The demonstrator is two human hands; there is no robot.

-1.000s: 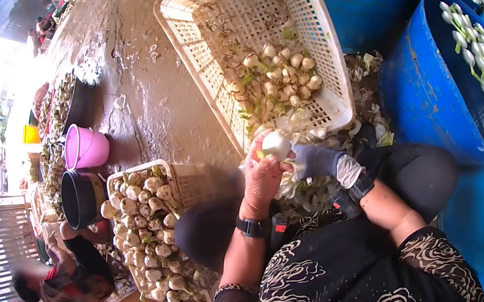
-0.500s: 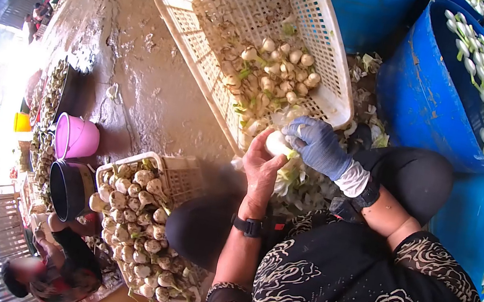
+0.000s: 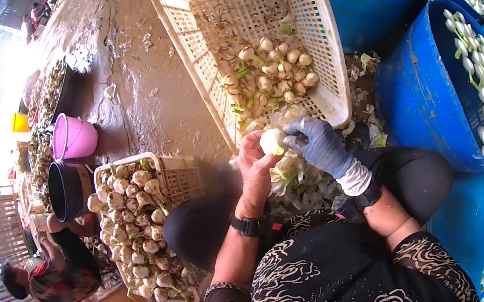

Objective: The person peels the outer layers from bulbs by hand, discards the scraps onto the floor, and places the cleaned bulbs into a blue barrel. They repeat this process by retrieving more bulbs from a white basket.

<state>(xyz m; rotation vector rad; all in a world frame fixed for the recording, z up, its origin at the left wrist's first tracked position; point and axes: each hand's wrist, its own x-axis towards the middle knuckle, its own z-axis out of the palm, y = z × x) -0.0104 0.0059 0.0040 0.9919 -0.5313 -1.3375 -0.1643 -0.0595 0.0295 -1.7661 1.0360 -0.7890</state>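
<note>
My bare left hand (image 3: 255,165), with a dark watch on the wrist, is closed around a peeled white onion-like bulb (image 3: 272,141) between thumb and fingers. On the bulb's right side, my right hand (image 3: 320,145) in a grey-blue glove has its fingers curled together; what they pinch, if anything, is hidden. Just beyond both hands stands a pale slotted plastic crate (image 3: 201,69) with bulbs (image 3: 272,69) and bits of root in it. Pale peelings (image 3: 301,184) lie beneath the hands.
A second crate (image 3: 177,172), heaped with unpeeled bulbs (image 3: 139,217), stands at left beside my knee. Nearby are a pink bucket (image 3: 77,138) and a black bucket (image 3: 65,191). Blue tubs (image 3: 422,86) with white bulbs stand at right. Another person (image 3: 66,269) sits at lower left.
The bulb has turned in my left hand, now showing a rounder side. My right hand has shifted slightly right, a little away from it.
</note>
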